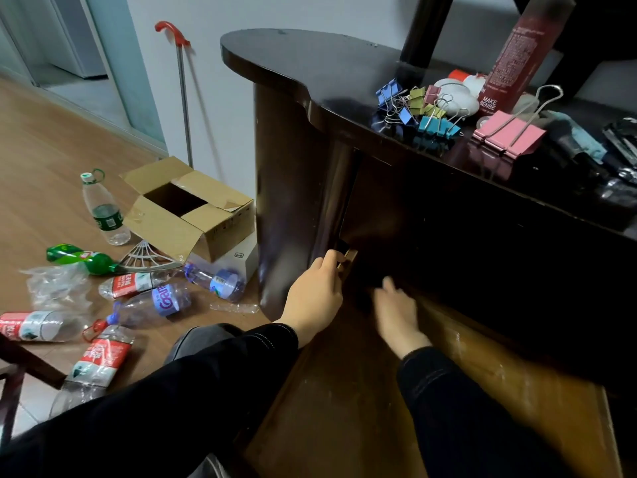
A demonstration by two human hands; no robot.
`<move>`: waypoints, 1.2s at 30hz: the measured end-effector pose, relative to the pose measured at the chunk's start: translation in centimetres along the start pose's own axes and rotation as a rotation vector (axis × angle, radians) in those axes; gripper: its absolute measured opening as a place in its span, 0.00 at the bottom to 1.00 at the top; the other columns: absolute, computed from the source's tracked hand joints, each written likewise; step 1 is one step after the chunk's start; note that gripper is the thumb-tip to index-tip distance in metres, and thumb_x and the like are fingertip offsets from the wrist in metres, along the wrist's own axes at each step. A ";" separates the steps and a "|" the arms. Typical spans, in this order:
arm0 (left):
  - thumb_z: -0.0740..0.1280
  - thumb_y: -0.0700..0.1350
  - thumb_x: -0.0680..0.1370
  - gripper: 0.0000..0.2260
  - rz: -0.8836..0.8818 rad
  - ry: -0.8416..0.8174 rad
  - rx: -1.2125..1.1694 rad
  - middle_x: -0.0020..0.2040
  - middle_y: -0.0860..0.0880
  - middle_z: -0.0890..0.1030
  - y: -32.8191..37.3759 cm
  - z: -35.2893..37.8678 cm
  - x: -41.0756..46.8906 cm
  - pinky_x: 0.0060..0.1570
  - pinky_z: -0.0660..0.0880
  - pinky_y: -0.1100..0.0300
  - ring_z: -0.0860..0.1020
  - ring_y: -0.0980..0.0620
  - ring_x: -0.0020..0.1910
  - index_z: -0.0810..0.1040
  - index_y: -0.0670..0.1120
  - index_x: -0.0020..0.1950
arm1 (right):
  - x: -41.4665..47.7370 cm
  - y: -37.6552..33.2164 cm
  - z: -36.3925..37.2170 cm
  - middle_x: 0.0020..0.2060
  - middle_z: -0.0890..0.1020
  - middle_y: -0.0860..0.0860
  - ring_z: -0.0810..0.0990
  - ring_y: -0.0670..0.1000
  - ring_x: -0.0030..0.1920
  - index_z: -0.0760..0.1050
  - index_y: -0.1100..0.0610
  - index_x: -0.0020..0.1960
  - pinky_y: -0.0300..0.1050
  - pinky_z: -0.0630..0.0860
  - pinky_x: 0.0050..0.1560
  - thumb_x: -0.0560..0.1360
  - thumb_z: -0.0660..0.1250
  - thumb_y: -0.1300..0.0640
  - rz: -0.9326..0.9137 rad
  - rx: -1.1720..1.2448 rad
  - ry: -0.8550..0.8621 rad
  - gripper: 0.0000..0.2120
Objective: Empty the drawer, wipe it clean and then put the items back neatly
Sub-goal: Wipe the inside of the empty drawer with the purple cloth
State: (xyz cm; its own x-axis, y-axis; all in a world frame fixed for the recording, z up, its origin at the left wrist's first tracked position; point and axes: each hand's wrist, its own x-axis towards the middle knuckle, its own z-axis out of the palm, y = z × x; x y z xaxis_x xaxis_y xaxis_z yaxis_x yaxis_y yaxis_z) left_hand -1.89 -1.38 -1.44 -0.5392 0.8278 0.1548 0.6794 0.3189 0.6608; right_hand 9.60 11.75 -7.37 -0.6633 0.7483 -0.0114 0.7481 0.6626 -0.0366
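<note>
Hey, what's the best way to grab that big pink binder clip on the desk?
Pinch the big pink binder clip by its raised wire handle, coming from above: the loop slants up clear of the body, while small clips crowd its left.

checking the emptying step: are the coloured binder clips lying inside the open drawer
No, the coloured binder clips lie in a heap on the desk top, above the open drawer.

On the table, the tall red bottle (pixel 527 53) has white letters that I read as "MAKE SENSE"; the small print above them is too fine for me. On the floor, a clear bottle (pixel 155 303) has a blue label that begins with "Gam".
</note>
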 end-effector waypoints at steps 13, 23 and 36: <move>0.57 0.38 0.80 0.13 -0.003 0.003 -0.028 0.54 0.44 0.77 0.1 -0.2 -0.1 0.51 0.74 0.43 0.77 0.41 0.49 0.68 0.47 0.64 | -1.7 -1.3 0.7 0.76 0.65 0.57 0.75 0.59 0.66 0.65 0.47 0.76 0.51 0.77 0.61 0.82 0.63 0.58 -0.002 -0.060 -0.037 0.24; 0.57 0.38 0.79 0.14 -0.008 0.006 -0.051 0.55 0.43 0.77 0.1 -0.1 -0.1 0.52 0.74 0.44 0.77 0.38 0.52 0.69 0.48 0.64 | -7.7 -2.4 1.2 0.69 0.72 0.55 0.81 0.57 0.58 0.67 0.44 0.76 0.47 0.78 0.55 0.82 0.62 0.60 -0.260 -0.011 -0.130 0.24; 0.56 0.41 0.80 0.14 -0.012 0.022 -0.049 0.60 0.46 0.79 -0.4 0.5 0.1 0.51 0.73 0.49 0.77 0.39 0.54 0.69 0.51 0.65 | -10.2 -4.5 1.3 0.64 0.74 0.58 0.83 0.59 0.48 0.55 0.55 0.77 0.51 0.82 0.41 0.79 0.67 0.59 -0.098 0.091 -0.090 0.31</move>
State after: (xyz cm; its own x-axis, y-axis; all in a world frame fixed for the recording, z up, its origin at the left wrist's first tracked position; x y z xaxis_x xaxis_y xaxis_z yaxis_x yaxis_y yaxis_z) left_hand -2.01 -1.19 -2.02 -0.5582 0.8136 0.1628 0.6482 0.3052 0.6976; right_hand 13.00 1.07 -8.34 -0.7353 0.6714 -0.0923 0.6773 0.7236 -0.1325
